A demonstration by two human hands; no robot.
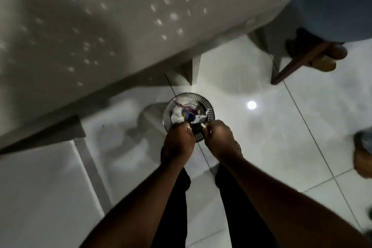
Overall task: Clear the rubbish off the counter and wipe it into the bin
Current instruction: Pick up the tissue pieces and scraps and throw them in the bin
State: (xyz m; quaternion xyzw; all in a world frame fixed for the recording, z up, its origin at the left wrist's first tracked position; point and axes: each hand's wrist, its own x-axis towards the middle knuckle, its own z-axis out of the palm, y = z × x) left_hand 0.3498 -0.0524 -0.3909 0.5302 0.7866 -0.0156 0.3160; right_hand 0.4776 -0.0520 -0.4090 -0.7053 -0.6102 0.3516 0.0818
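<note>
— Down on the pale tiled floor [261, 147], just off the counter's corner, what is sitting there?

— A round metal bin [209, 110] with a perforated wall is standing upright on the tiles, and both hands are hanging right over its near rim. The counter [100, 26] is filling the upper left, speckled with small light spots, and its top looks bare.

— Is anything lying in the bin?

— Crumpled white paper [177, 116] is resting inside, next to something blue and a purplish strip. The rubbish is lying in the bin, not on the counter.

— What is the left hand [178, 140] doing?

— It is curling into a loose fist at the bin's near edge, fingers bent in, thumb toward the other hand. Whether it is gripping anything I cannot tell; the light is dim.

— And the right hand [218, 139]?

— Its fingers are also drawn in, and a small pale scrap [203, 125] is showing between the two hands at its fingertips. It seems to be pinching that scrap, though the blur is making it uncertain.

— Anything else around?

— Dark trousers [173, 217] are showing below the forearms. At the upper right a blue rounded object [332, 10] is sitting above a wooden frame [298, 62], well apart from the bin. A bright light reflection [251, 104] is glinting on the tiles just beside the bin.
</note>
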